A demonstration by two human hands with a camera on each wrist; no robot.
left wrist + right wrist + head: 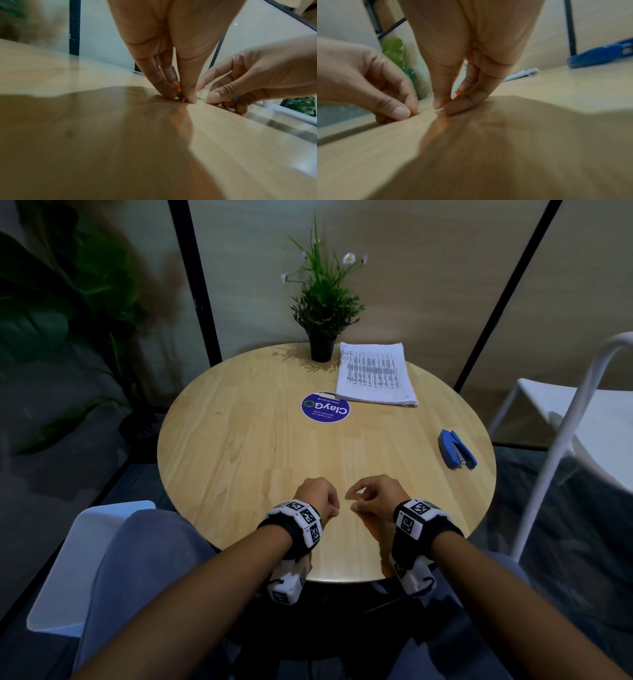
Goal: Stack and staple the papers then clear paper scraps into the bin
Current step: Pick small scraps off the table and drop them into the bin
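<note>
- The left hand [317, 496] rests low on the round wooden surface [239, 446] near its front edge, fingers [154, 75] and thumb drawn together with the tips down on the wood; its grip looks pressed together on something tiny, but what it is cannot be told.
- The right hand [375, 496] sits just beside it, thumb and forefinger [467, 105] pinching a small pale paper scrap [438, 110] against the surface.
- The two hands are near each other, fingertips apart by a small gap.
- The stack of printed papers [375, 374] lies flat at the far right of the surface, beside the black pot [321, 348].
- The pot holds a small green plant with pale flowers [325, 292].
- A blue stapler [457, 449] lies near the right edge, well apart from both hands.
- A round purple sticker [325, 407] sits near the middle; the stack's near corner overlaps its edge.
- A white chair [582, 412] stands to the right.
</note>
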